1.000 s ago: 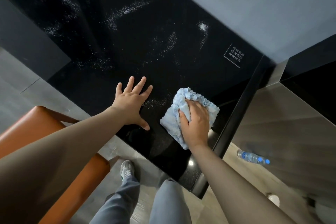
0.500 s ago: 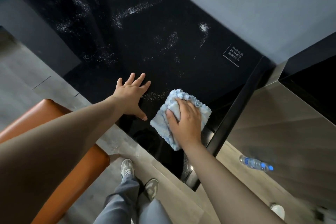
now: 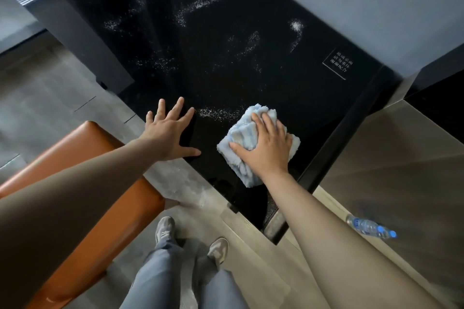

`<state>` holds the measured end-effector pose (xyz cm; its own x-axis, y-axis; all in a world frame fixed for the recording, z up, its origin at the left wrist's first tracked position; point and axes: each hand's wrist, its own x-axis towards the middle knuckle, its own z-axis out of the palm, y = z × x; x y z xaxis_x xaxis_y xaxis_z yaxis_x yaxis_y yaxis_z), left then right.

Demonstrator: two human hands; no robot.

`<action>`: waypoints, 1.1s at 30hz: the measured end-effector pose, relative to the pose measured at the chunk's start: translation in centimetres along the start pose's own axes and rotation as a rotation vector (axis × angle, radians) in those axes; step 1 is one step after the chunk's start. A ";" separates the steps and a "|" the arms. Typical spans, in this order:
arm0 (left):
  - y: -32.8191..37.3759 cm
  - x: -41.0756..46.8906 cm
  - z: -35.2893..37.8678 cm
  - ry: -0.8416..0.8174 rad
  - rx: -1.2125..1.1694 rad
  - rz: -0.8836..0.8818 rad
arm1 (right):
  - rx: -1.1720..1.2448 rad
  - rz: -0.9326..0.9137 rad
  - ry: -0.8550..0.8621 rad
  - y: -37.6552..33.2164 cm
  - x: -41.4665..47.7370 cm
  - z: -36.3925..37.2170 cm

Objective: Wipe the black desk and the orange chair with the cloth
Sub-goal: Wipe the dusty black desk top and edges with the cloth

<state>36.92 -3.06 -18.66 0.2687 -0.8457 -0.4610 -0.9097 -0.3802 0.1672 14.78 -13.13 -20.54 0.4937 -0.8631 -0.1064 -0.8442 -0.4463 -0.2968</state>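
Desk (image 3: 226, 45), one, glossy black and flat-topped, is occupying the upper middle of the view. Several thin streaks of white powder (image 3: 200, 5) are lying scattered across it. Floor (image 3: 50, 98) of grey, wood-grained planks is showing below and to the left.

Chair (image 3: 82, 183), one, with a smooth orange leather-like seat, is standing at lower left just beside the desk's near edge. It is being partly hidden by the left forearm.

Hands, two, are both being rested on the desk. The left hand (image 3: 170, 130) is lying released, its palm flat on the bare surface near the edge and its fingers spread straight. The right hand (image 3: 266, 150) is being laid flat on the cloth (image 3: 241, 133), fingers nearly straight and pressing down rather than clenching.

That cloth, one, pale blue, fluffy and folded into a rough square, is lying on the desk near its right front corner. One powder streak is lying between it and the left hand.

Bottle (image 3: 369, 227), one, clear plastic with a blue cap, is lying on its side on the floor at right. Shoes (image 3: 164, 229), two, grey, are standing below the desk edge. Label (image 3: 337, 64), one, white-outlined and printed, is sitting near the desk's far right corner.
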 end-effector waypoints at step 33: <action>-4.5 0.3 -2.6 -0.226 0.159 0.264 | 0.387 0.304 0.046 -10.0 -14.3 -0.5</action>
<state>41.93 -2.60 -17.33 -0.0420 -0.7960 -0.6038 -0.9807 -0.0826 0.1772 16.05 3.55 -15.62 0.2197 -0.9540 -0.2040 -0.8051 -0.0592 -0.5902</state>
